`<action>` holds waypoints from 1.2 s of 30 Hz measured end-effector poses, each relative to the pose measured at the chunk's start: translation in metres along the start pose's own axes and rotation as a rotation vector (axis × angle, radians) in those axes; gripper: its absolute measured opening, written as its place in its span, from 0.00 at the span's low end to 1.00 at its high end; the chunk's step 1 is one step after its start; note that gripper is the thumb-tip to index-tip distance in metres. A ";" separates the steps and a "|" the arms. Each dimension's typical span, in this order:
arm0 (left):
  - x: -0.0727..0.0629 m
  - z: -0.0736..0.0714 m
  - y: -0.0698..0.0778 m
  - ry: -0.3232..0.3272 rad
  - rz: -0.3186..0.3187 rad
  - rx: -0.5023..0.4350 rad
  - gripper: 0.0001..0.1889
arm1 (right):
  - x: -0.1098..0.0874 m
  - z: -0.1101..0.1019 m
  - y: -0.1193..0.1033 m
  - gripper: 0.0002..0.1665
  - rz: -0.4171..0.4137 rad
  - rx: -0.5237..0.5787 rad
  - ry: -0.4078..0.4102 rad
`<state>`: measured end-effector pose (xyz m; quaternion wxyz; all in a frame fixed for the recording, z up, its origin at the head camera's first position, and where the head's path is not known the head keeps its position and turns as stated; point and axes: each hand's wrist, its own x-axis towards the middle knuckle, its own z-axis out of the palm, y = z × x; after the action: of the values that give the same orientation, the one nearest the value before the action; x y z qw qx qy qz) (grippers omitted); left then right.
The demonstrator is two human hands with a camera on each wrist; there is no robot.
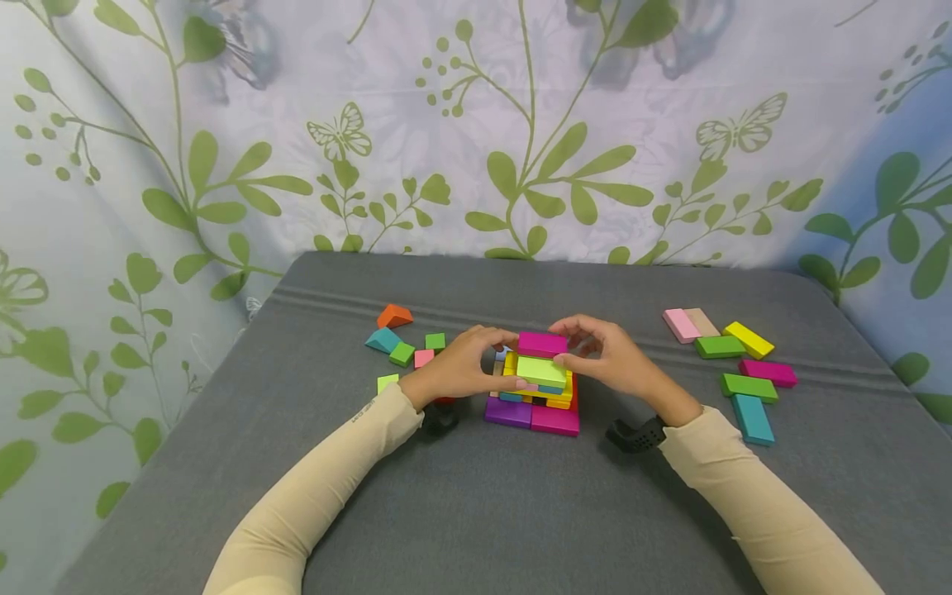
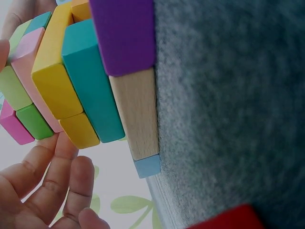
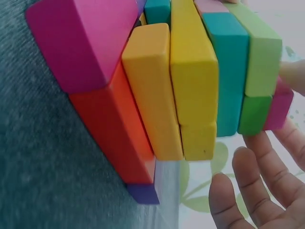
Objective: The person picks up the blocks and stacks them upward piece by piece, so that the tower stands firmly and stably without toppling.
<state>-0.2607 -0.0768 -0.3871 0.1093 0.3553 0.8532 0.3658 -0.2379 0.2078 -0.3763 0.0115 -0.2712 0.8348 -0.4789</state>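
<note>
A tower of coloured toy blocks stands on the grey table between both hands. Purple (image 1: 509,412) and magenta base blocks (image 1: 555,420) face front, with yellow (image 2: 58,90) and teal blocks (image 2: 93,81) layered above. A light green block (image 1: 540,371) lies high on the tower, and a magenta block (image 1: 542,344) rests on top behind it. The left hand (image 1: 472,364) holds the tower's upper left end, thumb in front and fingers behind. At the upper right end, the right hand (image 1: 613,359) holds likewise, thumb on the light green block, a fingertip against a darker green block (image 3: 255,114).
Left of the tower lie an orange block (image 1: 394,316), a teal block (image 1: 383,340) and several small cubes, partly behind the left arm. To the right are a pink block (image 1: 680,326), a yellow block (image 1: 749,340), a teal block (image 1: 754,419) and others. A patterned curtain (image 1: 416,165) hangs behind.
</note>
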 end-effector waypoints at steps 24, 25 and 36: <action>-0.004 0.007 -0.006 0.008 0.007 0.024 0.40 | -0.106 -0.121 0.059 0.12 0.077 -0.320 0.033; -0.004 0.007 -0.007 0.008 0.009 0.024 0.40 | -0.112 -0.126 0.061 0.12 0.091 -0.336 0.023; -0.006 0.007 -0.007 0.001 0.008 0.027 0.40 | -0.154 -0.145 0.083 0.39 -0.004 -0.445 -0.065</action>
<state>-0.2575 -0.0805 -0.3975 0.1025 0.3601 0.8566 0.3549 -0.1838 0.4269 -0.4012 -0.0228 -0.2839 0.9186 -0.2740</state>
